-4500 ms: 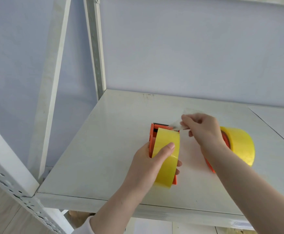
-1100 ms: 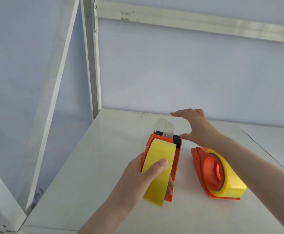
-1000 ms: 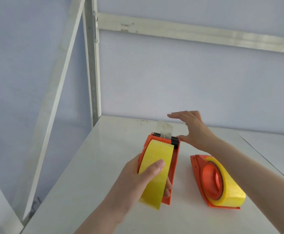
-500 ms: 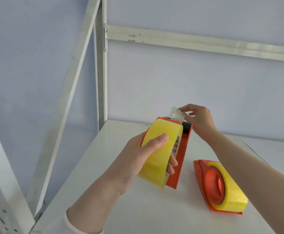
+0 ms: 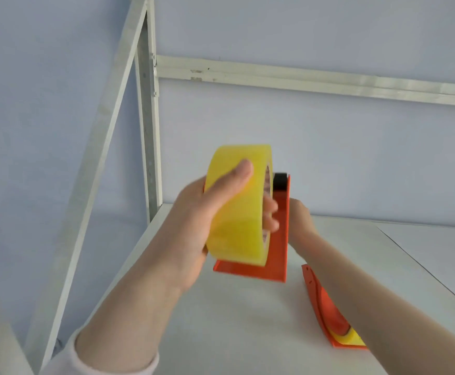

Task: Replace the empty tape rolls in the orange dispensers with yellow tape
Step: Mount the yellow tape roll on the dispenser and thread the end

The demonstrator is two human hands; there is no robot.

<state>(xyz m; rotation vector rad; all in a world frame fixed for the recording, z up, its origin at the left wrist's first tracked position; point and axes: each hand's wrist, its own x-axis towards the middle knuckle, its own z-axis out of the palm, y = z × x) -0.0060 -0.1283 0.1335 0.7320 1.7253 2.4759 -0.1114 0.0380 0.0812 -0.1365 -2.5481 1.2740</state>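
Note:
My left hand [image 5: 207, 212] grips a yellow tape roll [image 5: 237, 231] mounted in an orange dispenser [image 5: 277, 253]. The thumb lies across the roll's face and the fingers curl round its right side. Dispenser and roll are held tilted above the white shelf [image 5: 221, 334], black cutter end up. My right hand [image 5: 300, 220] sits behind the dispenser's side plate, and its fingers are hidden. A second orange dispenser [image 5: 323, 307] with yellow tape [image 5: 352, 338] lies on the shelf at lower right, partly covered by my right forearm.
A white metal upright [image 5: 147, 131] and a diagonal brace [image 5: 93, 163] rise at the shelf's left rear corner. A horizontal rail [image 5: 315, 83] crosses the pale blue wall behind. A seam in the shelf board [image 5: 423, 269] runs at the right.
My left hand has raised the dispenser and roll higher and closer to the camera. My right hand has dropped from the tape end at the cutter to behind the dispenser's side.

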